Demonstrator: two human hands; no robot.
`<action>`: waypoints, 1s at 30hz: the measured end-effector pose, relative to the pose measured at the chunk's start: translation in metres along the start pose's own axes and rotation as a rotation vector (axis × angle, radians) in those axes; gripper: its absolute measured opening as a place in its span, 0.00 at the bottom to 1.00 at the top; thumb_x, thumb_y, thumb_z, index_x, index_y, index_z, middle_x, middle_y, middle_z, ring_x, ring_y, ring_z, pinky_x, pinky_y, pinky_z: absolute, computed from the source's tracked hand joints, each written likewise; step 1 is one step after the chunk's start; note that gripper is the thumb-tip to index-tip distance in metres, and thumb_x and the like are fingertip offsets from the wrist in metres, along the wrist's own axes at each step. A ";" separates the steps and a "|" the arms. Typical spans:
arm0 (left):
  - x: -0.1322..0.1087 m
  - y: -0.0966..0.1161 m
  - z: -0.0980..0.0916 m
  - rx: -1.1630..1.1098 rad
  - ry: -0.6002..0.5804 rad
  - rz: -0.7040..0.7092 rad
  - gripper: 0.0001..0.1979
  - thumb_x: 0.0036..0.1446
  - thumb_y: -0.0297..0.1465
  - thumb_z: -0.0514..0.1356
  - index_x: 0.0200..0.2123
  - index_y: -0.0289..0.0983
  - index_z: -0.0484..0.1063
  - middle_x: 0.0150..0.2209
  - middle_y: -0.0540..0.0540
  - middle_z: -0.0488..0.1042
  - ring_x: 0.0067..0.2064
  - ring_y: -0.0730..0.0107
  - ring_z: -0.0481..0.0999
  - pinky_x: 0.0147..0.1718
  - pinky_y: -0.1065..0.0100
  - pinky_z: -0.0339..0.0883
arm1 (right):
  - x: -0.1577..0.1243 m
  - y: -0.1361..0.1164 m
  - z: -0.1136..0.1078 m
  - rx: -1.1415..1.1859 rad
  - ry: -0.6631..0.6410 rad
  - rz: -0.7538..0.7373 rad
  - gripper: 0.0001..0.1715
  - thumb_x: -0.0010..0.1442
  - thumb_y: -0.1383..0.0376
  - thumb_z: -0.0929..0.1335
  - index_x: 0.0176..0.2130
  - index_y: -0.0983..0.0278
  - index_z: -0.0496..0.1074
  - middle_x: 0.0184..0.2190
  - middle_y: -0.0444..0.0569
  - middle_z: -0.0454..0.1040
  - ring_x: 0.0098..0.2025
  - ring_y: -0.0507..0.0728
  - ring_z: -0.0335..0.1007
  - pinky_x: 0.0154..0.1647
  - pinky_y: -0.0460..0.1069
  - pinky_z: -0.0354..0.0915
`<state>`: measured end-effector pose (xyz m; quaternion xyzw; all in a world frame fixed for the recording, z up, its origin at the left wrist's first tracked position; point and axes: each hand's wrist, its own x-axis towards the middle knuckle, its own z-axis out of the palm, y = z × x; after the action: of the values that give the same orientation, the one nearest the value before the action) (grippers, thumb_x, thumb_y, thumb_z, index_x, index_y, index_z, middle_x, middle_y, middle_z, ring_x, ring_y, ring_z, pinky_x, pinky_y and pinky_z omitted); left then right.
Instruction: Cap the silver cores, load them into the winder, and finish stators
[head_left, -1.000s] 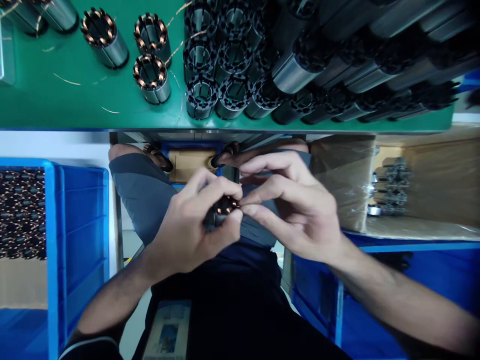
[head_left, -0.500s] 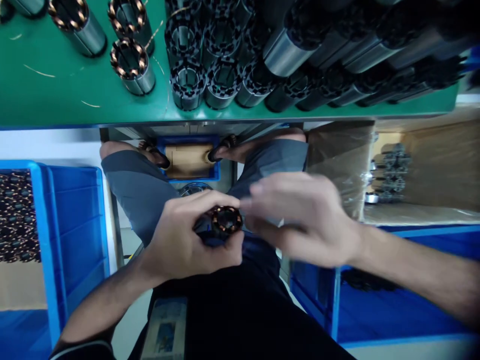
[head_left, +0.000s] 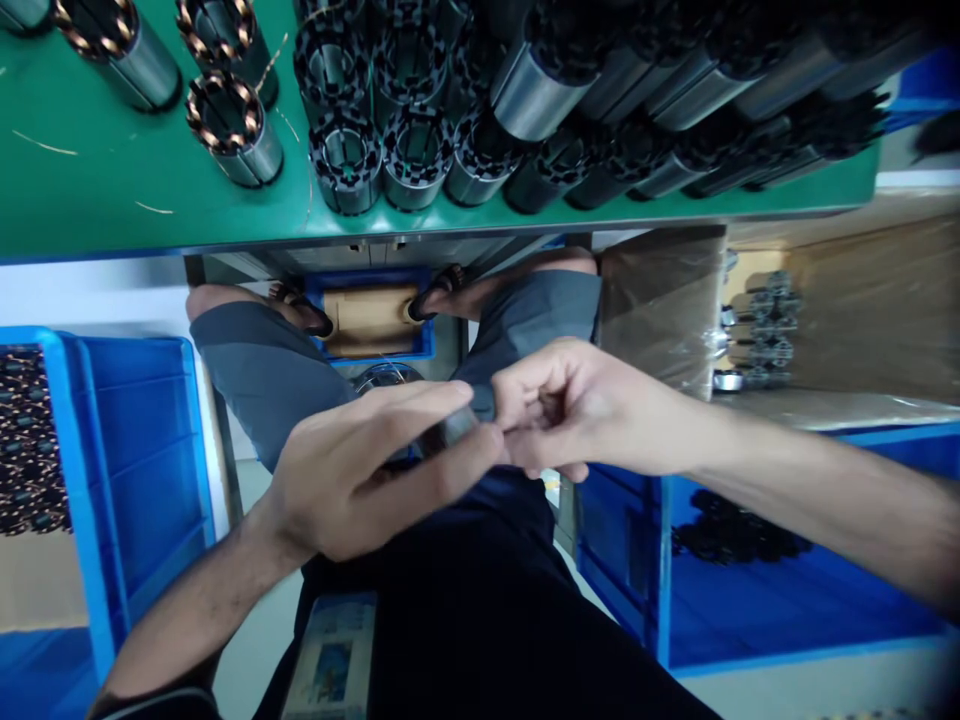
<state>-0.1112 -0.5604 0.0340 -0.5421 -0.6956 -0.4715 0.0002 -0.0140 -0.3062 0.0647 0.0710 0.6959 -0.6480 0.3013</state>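
Note:
My left hand (head_left: 360, 475) is wrapped round a small motor stator (head_left: 442, 432), which shows only as a grey sliver between thumb and fingers. My right hand (head_left: 574, 410) is curled right beside it, fingertips pinched together at the stator's end; what they pinch is too small to make out. Both hands hover over my lap, below the edge of the green bench (head_left: 112, 190).
On the bench stand copper-wound stators (head_left: 234, 125) at left and a pack of bare black-ended stators (head_left: 409, 150) stretching right. A blue crate of wound stators (head_left: 30, 430) is at my left; another blue bin (head_left: 750, 590) and a cardboard box (head_left: 862, 310) at my right.
The left hand rolled the stator so its copper end went out of sight under the fingers. The right hand closed from spread fingers into a pinch. The view drifted, shifting the bench up and left.

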 end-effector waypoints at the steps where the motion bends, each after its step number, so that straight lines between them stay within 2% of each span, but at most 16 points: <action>1: 0.001 0.001 -0.001 -0.018 -0.054 -0.085 0.15 0.70 0.27 0.76 0.58 0.37 0.86 0.53 0.44 0.93 0.51 0.59 0.95 0.54 0.66 0.92 | -0.002 -0.002 0.000 -0.148 0.060 -0.104 0.27 0.76 0.44 0.80 0.33 0.59 0.82 0.23 0.41 0.75 0.21 0.50 0.64 0.21 0.48 0.59; 4: 0.000 0.003 -0.003 -0.240 -0.164 -0.405 0.18 0.65 0.28 0.76 0.57 0.37 0.85 0.47 0.48 0.92 0.42 0.66 0.94 0.46 0.71 0.89 | -0.009 -0.015 -0.007 -0.429 0.136 -0.304 0.26 0.73 0.58 0.83 0.26 0.56 0.77 0.21 0.40 0.71 0.23 0.51 0.57 0.23 0.52 0.52; 7: -0.003 0.001 -0.005 -0.291 -0.113 -0.413 0.16 0.69 0.27 0.77 0.58 0.40 0.85 0.54 0.46 0.92 0.52 0.63 0.94 0.58 0.67 0.88 | -0.011 -0.024 -0.019 -0.452 0.210 -0.419 0.24 0.67 0.52 0.87 0.29 0.56 0.80 0.26 0.41 0.76 0.28 0.52 0.66 0.27 0.50 0.60; 9: -0.005 -0.001 -0.006 -0.206 -0.046 -0.305 0.14 0.73 0.24 0.75 0.58 0.43 0.86 0.60 0.45 0.91 0.59 0.62 0.93 0.64 0.64 0.87 | -0.010 -0.023 -0.024 -0.222 0.214 -0.317 0.26 0.65 0.44 0.88 0.34 0.58 0.84 0.33 0.44 0.82 0.32 0.53 0.74 0.30 0.48 0.70; 11: -0.006 -0.002 -0.006 -0.124 0.020 -0.179 0.11 0.76 0.24 0.73 0.55 0.44 0.86 0.60 0.46 0.91 0.58 0.64 0.93 0.61 0.66 0.88 | -0.006 -0.017 -0.022 0.080 0.087 -0.061 0.28 0.67 0.40 0.86 0.38 0.61 0.86 0.37 0.47 0.85 0.32 0.53 0.79 0.29 0.46 0.75; 13: -0.005 -0.003 -0.006 -0.016 0.050 -0.021 0.07 0.77 0.27 0.73 0.52 0.45 0.86 0.56 0.48 0.91 0.55 0.64 0.94 0.58 0.65 0.91 | -0.002 -0.010 -0.015 0.284 -0.088 0.179 0.31 0.69 0.38 0.84 0.40 0.62 0.86 0.35 0.47 0.86 0.27 0.52 0.78 0.24 0.46 0.74; 14: -0.004 -0.003 -0.006 0.043 0.035 0.049 0.06 0.77 0.27 0.73 0.51 0.46 0.87 0.55 0.49 0.92 0.54 0.63 0.95 0.58 0.64 0.92 | -0.001 -0.008 -0.011 0.315 -0.143 0.218 0.32 0.69 0.37 0.83 0.40 0.63 0.86 0.32 0.46 0.84 0.23 0.51 0.75 0.21 0.46 0.71; 16: -0.003 -0.002 -0.004 0.133 -0.015 0.113 0.09 0.76 0.28 0.72 0.55 0.46 0.87 0.54 0.48 0.92 0.53 0.61 0.95 0.56 0.63 0.93 | 0.000 -0.008 -0.004 0.160 -0.097 0.110 0.30 0.73 0.40 0.81 0.35 0.62 0.82 0.26 0.42 0.79 0.19 0.49 0.68 0.19 0.46 0.64; 17: -0.004 -0.002 -0.002 0.135 -0.037 0.063 0.11 0.75 0.29 0.72 0.57 0.44 0.86 0.53 0.47 0.92 0.50 0.61 0.96 0.53 0.64 0.93 | -0.002 -0.011 -0.002 0.023 -0.029 0.011 0.29 0.74 0.43 0.81 0.33 0.61 0.80 0.24 0.40 0.76 0.19 0.48 0.65 0.20 0.46 0.62; 20: -0.006 0.002 0.002 -0.090 -0.101 -0.272 0.17 0.68 0.31 0.74 0.59 0.38 0.84 0.48 0.47 0.92 0.43 0.64 0.94 0.46 0.70 0.90 | -0.008 -0.022 -0.006 -0.389 0.151 -0.260 0.28 0.76 0.56 0.82 0.26 0.59 0.75 0.20 0.39 0.67 0.22 0.49 0.58 0.22 0.48 0.55; 22: -0.008 0.003 0.001 -0.219 -0.122 -0.398 0.18 0.67 0.29 0.75 0.58 0.38 0.84 0.50 0.46 0.92 0.47 0.65 0.94 0.53 0.70 0.89 | -0.012 -0.028 -0.015 -0.510 0.198 -0.360 0.26 0.73 0.57 0.84 0.27 0.58 0.77 0.22 0.41 0.70 0.25 0.50 0.62 0.24 0.48 0.58; 23: -0.009 0.003 0.000 -0.225 -0.107 -0.387 0.17 0.69 0.28 0.75 0.59 0.39 0.84 0.53 0.46 0.92 0.51 0.64 0.94 0.56 0.69 0.88 | -0.014 -0.029 -0.020 -0.515 0.212 -0.377 0.24 0.71 0.56 0.85 0.29 0.58 0.79 0.26 0.42 0.76 0.28 0.51 0.68 0.26 0.47 0.63; 24: -0.011 0.003 -0.002 -0.186 -0.075 -0.347 0.16 0.70 0.27 0.75 0.59 0.40 0.84 0.56 0.45 0.92 0.55 0.64 0.94 0.60 0.69 0.87 | -0.014 -0.029 -0.024 -0.457 0.210 -0.351 0.22 0.68 0.53 0.87 0.31 0.58 0.81 0.31 0.44 0.81 0.31 0.51 0.74 0.28 0.46 0.69; 26: -0.012 0.001 -0.005 -0.072 0.013 -0.221 0.14 0.73 0.24 0.74 0.58 0.43 0.85 0.59 0.45 0.90 0.58 0.65 0.93 0.63 0.68 0.86 | -0.011 -0.024 -0.027 -0.177 0.123 -0.153 0.23 0.66 0.47 0.88 0.39 0.60 0.85 0.39 0.48 0.87 0.35 0.54 0.82 0.30 0.45 0.78; 28: -0.013 -0.002 -0.006 0.033 0.061 -0.069 0.10 0.76 0.24 0.72 0.55 0.43 0.85 0.58 0.46 0.90 0.57 0.67 0.93 0.66 0.67 0.86 | -0.005 -0.018 -0.022 0.127 -0.031 0.103 0.27 0.69 0.42 0.84 0.43 0.62 0.87 0.37 0.49 0.87 0.30 0.54 0.82 0.26 0.46 0.79; 30: -0.012 -0.003 -0.005 0.135 0.071 0.065 0.08 0.77 0.24 0.71 0.53 0.42 0.85 0.54 0.48 0.91 0.54 0.67 0.94 0.67 0.64 0.87 | 0.000 -0.015 -0.012 0.267 -0.133 0.227 0.29 0.71 0.40 0.83 0.41 0.63 0.85 0.30 0.45 0.83 0.22 0.51 0.75 0.20 0.46 0.72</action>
<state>-0.1112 -0.5725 0.0282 -0.5462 -0.7072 -0.4423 0.0768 -0.0250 -0.2974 0.0773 0.1452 0.5699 -0.6995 0.4060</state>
